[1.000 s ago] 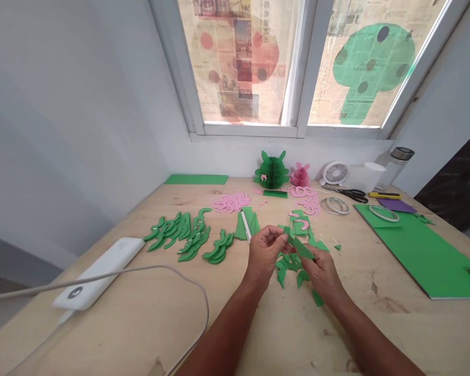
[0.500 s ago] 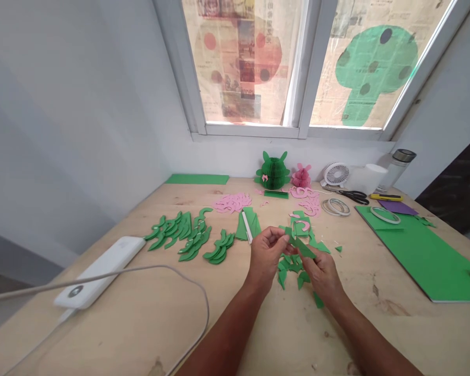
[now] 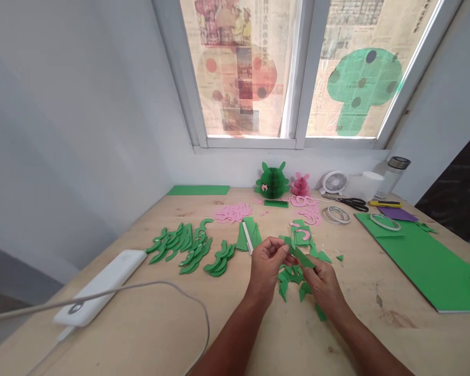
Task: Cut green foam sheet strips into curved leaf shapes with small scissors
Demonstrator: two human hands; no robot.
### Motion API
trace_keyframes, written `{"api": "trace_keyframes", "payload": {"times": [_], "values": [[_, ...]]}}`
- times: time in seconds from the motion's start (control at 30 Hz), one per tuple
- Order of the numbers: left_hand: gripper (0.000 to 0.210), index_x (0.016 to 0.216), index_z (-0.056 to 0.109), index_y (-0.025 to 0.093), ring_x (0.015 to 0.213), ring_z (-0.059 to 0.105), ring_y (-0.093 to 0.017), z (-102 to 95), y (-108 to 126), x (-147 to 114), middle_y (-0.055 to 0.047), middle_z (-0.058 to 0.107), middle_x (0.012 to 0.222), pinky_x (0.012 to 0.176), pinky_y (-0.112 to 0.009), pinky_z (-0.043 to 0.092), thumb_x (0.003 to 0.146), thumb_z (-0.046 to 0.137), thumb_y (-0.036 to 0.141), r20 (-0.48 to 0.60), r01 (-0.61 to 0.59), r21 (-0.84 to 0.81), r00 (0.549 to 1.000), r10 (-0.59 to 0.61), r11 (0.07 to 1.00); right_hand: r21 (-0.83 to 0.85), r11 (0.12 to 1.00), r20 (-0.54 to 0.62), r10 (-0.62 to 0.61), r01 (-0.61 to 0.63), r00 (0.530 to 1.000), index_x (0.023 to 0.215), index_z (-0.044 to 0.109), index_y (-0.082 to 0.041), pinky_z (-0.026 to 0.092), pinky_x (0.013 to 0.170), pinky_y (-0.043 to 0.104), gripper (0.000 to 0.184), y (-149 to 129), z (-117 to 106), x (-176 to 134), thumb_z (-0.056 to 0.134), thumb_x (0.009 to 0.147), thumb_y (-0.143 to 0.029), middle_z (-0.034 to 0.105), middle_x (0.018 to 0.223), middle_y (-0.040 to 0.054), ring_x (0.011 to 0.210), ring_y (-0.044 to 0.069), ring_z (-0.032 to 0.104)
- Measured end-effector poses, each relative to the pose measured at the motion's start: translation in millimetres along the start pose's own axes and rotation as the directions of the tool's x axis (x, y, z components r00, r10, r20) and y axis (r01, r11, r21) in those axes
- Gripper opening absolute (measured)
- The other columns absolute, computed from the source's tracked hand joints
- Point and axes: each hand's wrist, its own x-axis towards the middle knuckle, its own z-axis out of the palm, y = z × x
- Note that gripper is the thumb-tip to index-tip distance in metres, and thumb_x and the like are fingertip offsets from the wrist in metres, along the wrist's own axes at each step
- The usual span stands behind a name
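Observation:
Between my hands is a narrow strip of green paper (image 3: pixel 302 258), slanting down to the right. My left hand (image 3: pixel 269 263) pinches its upper left end between thumb and fingers. Closed on its lower right end is my right hand (image 3: pixel 324 284). Green paper scraps (image 3: pixel 284 289) lie on the table beneath and between the hands. Just beyond them is a green sheet with a curved pink cutout (image 3: pixel 304 234) on it. A white pen-like stick (image 3: pixel 247 237) rests on folded green paper (image 3: pixel 254 230) left of my hands.
Curved green cutouts (image 3: pixel 198 253) and pink cutouts (image 3: pixel 233 212) lie to the left. At the back stand green (image 3: pixel 273 181) and pink (image 3: pixel 300 185) paper figures and a small fan (image 3: pixel 334 183). Scissors (image 3: pixel 350 202), tape rolls (image 3: pixel 336 214) and a green board (image 3: pixel 426 266) are right; a cabled power bank (image 3: pixel 102 284) is left.
The camera view has tilted up slightly, so the table things appear lower. The green strip has turned a little in my hands, which both keep hold of it.

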Motion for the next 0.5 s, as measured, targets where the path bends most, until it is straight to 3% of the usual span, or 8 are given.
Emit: {"api": "trace_keyframes", "payload": {"times": [0.5], "values": [[0.023,0.070,0.056,0.014,0.049,0.058,-0.013,-3.5,0.8,0.7,0.000,0.062,0.053,0.051,-0.024,0.046,0.061,0.072,0.029,0.048,0.017,0.000,0.999,-0.017,1.000,0.064,0.998,0.015,-0.007,0.006,1.000,0.077,0.065,-0.013,0.031,0.048,0.023,0.037,0.2,-2.4,0.2,0.043,0.086,-0.041,0.047,0.058,-0.0001,0.054,0.013,0.039]]}}
